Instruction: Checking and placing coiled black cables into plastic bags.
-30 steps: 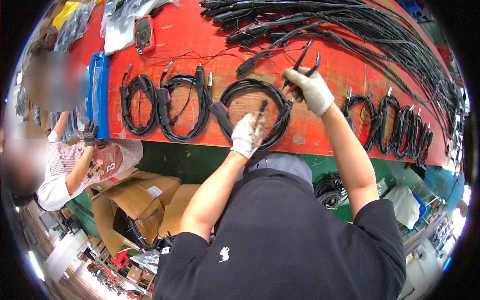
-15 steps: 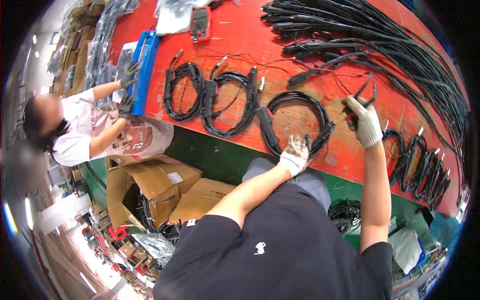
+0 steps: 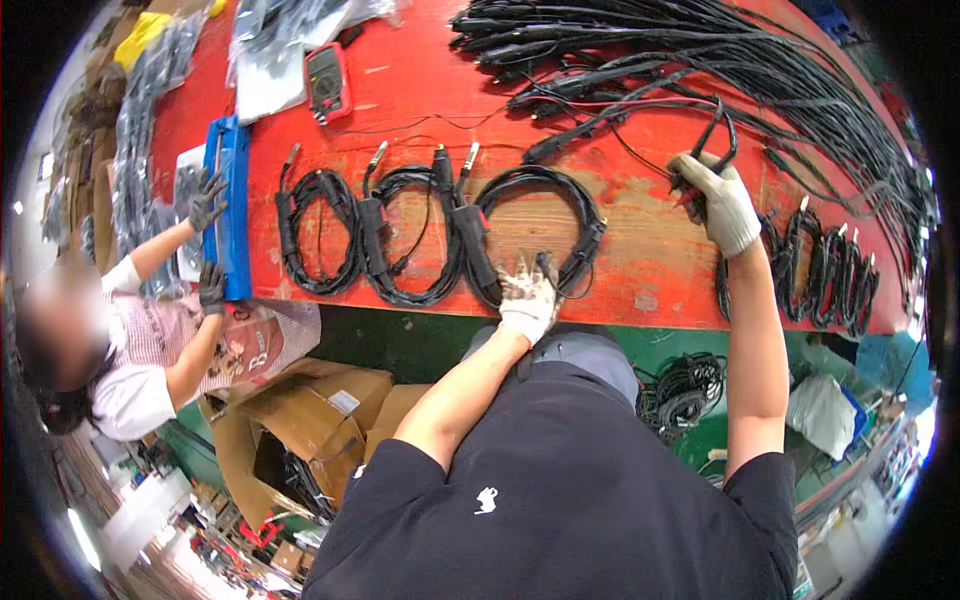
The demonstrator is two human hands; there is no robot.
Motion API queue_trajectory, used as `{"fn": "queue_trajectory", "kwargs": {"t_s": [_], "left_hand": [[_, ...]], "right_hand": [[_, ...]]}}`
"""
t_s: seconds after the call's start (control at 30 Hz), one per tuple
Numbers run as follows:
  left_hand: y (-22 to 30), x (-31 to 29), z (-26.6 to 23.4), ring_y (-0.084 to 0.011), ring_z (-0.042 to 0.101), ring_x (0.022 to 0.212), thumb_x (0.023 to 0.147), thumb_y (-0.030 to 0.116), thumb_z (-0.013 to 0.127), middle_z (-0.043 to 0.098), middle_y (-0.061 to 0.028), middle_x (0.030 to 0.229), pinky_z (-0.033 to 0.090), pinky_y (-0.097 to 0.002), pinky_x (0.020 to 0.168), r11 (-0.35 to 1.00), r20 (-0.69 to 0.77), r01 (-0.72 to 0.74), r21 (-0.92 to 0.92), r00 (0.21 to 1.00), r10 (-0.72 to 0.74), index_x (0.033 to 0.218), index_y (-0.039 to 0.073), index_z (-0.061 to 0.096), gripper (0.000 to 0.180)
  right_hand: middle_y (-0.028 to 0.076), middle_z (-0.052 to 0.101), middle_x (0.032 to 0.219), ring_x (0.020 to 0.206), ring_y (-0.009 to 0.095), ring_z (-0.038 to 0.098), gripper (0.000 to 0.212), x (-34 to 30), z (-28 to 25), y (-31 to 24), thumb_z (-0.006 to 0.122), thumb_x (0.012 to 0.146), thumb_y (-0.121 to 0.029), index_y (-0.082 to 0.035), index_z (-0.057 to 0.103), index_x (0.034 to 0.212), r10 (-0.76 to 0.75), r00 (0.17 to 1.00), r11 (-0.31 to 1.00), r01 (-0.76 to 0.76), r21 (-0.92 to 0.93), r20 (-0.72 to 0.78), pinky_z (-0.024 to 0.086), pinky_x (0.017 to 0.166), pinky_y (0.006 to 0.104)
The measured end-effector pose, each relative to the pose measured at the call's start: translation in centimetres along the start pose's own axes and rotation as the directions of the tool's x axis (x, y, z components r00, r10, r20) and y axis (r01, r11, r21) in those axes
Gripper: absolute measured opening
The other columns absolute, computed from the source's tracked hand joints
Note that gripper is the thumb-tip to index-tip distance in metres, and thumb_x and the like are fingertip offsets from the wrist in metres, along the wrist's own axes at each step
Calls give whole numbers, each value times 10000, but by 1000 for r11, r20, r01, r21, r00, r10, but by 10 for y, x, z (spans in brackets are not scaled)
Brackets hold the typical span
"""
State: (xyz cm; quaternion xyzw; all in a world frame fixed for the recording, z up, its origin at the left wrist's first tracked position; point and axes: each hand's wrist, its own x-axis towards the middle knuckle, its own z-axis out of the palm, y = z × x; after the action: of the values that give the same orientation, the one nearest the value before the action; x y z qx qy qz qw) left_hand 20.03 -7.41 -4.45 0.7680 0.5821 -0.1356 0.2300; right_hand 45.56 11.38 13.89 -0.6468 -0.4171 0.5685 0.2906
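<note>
My left hand [image 3: 529,296], in a stained white glove, lies with its fingers apart at the near edge of a coiled black cable [image 3: 592,232]. That coil has a thick dark sleeve and a metal-tipped plug on its left side. To the right of it, my gloved right hand [image 3: 718,198] is closed around two black multimeter probes [image 3: 728,135], raised above the table. A thin red lead and a dark one run from them toward the red-and-grey multimeter [image 3: 327,82]. The probes' tips are hard to make out under the fingers.
Two more cable coils [image 3: 322,282] [image 3: 410,298] lie to the left on the red table [image 3: 400,110]. A large bundle of black cables [image 3: 690,50] covers the far right; smaller coils [image 3: 830,285] sit near right. At left, a co-worker's gloved hands touch a blue tray [image 3: 228,210]. Cardboard boxes [image 3: 300,405] stand below.
The whole view has shifted, so the table's things appear farther left. My right hand with the probes has drawn a little away from the coil. My left hand stays at its near edge.
</note>
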Motion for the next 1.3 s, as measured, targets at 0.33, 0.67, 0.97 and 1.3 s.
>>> {"fn": "queue_trajectory", "kwargs": {"t_s": [0.33, 0.67, 0.97, 1.3], "left_hand": [[-38, 6, -2, -537, 386, 1416, 961, 384, 547, 459, -289, 1516, 298, -754, 1076, 997, -90, 73, -4, 993, -73, 1486, 52, 467, 625], [-77, -23, -36, -494, 280, 1474, 846, 507, 759, 347, -359, 1550, 192, -570, 1229, 985, -58, 173, -18, 983, -174, 1531, 4, 363, 938], [125, 34, -36, -441, 553, 1178, 828, 417, 771, 615, -227, 1242, 416, -581, 1023, 713, -472, -695, -94, 662, 583, 1220, 48, 593, 566], [364, 156, 19, -326, 610, 1079, 863, 258, 718, 650, -165, 1076, 389, -515, 1104, 461, -438, -883, 92, 380, 815, 1210, 15, 608, 438]], "right_hand": [[-23, 590, 752, 540, 62, 493, 325, -3, 14, -10, 694, 942, -384, -66, 716, 1007, 49, 998, 999, -48, 18, -50, 359, 484, 235], [5, 689, 733, 598, 79, 625, 345, 6, 36, -7, 697, 936, -419, -75, 721, 941, -12, 973, 997, -7, 80, 230, 453, 506, 245], [15, 660, 688, 568, 85, 572, 327, -8, -1, 11, 736, 874, -394, -71, 721, 821, -62, 953, 983, 7, 181, 296, 462, 536, 270], [107, 706, 780, 700, 186, 674, 385, -2, -74, 22, 690, 895, -421, -38, 725, 923, 4, 883, 991, 60, -120, 469, 545, 707, 356]]}}
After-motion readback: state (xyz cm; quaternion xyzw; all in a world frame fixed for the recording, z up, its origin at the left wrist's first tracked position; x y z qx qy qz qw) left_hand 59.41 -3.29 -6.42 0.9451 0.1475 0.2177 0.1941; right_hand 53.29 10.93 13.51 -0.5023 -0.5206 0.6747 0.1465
